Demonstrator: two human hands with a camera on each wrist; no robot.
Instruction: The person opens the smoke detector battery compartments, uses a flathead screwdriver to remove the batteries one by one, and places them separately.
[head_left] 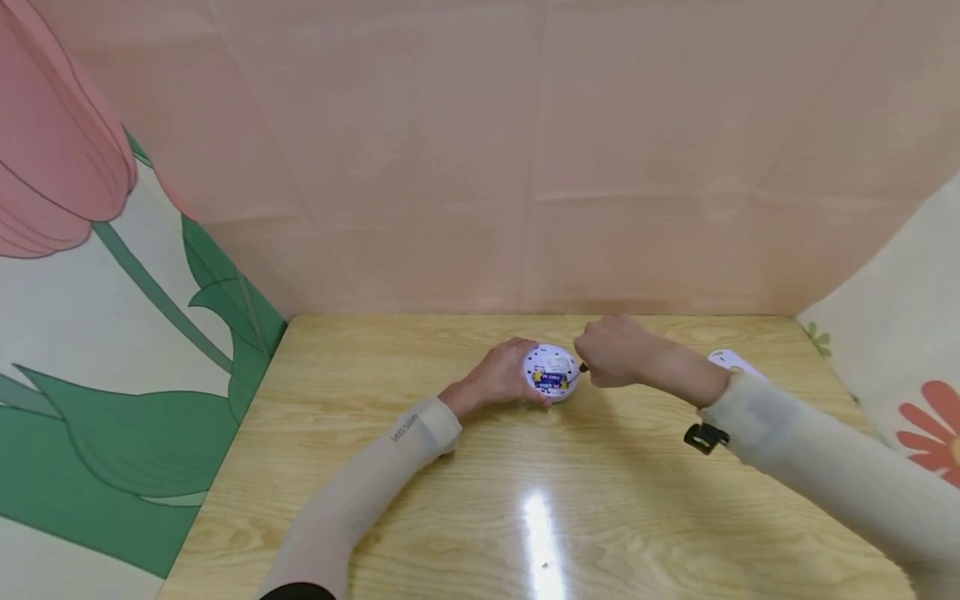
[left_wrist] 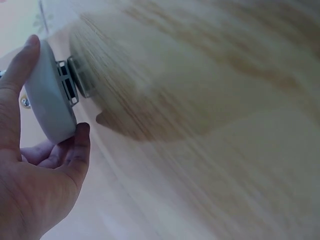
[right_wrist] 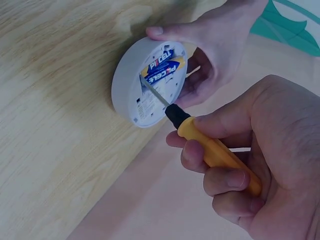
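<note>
A round white battery-powered device is held on edge by my left hand, thumb and fingers spread around its rim. Its back faces my right side, with two blue-and-yellow batteries in the open compartment. In my right hand I grip a screwdriver by its yellow handle, thumb along the collar. The metal shaft reaches into the device, its tip right at the end of the batteries. In the left wrist view, a clip-like bracket projects from the device's other side.
A white flat piece lies at the back right of the wooden table, partly hidden by my right forearm. A pink backdrop rises behind the table, with flower-printed panels at both sides.
</note>
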